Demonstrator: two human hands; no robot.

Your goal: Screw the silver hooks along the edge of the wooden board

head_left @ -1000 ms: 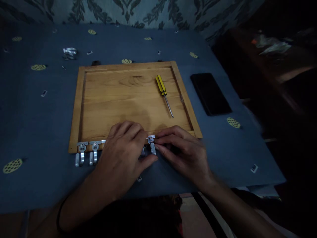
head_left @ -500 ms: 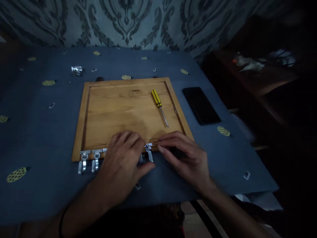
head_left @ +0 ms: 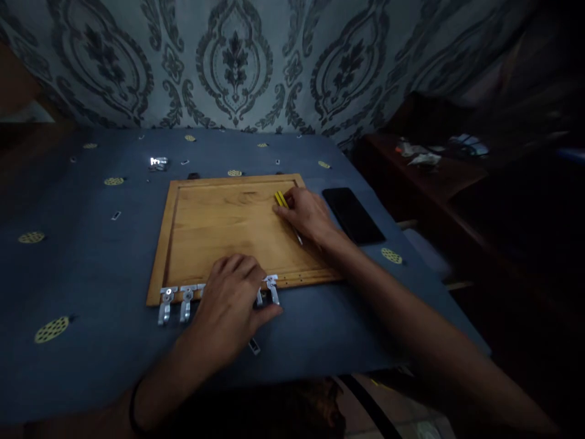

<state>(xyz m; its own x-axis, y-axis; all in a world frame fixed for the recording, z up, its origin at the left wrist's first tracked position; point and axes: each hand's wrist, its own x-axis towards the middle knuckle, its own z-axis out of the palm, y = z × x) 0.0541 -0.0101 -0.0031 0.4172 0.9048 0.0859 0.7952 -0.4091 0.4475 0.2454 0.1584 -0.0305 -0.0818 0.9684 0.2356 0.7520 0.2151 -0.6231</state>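
A wooden board [head_left: 205, 219] with a raised frame lies flat on the table. Along its near edge runs a row of silver metal hooks [head_left: 186, 303], their curved ends hanging over the rim. My left hand [head_left: 233, 299] covers the middle of this row, fingers curled over the hooks and thumb below; the exact contact is hidden. Toward the board's right side, my right hand [head_left: 307, 213] has its fingers closed around the yellow handle of a screwdriver [head_left: 280, 199]. The metal shaft points toward the near edge. Small holes show right of the last visible hook.
A black phone [head_left: 353, 214] lies right of the board. More shiny metal pieces [head_left: 158, 163] sit at the back left on the blue patterned tablecloth [head_left: 91, 262]. Behind hangs a patterned curtain [head_left: 235, 67]. A dark side table [head_left: 411, 177] holding loose items stands at the right.
My right hand has left the board's near edge, moved up and away, and taken hold of the screwdriver. My left hand stays on the hooks. The camera view has tilted upward.
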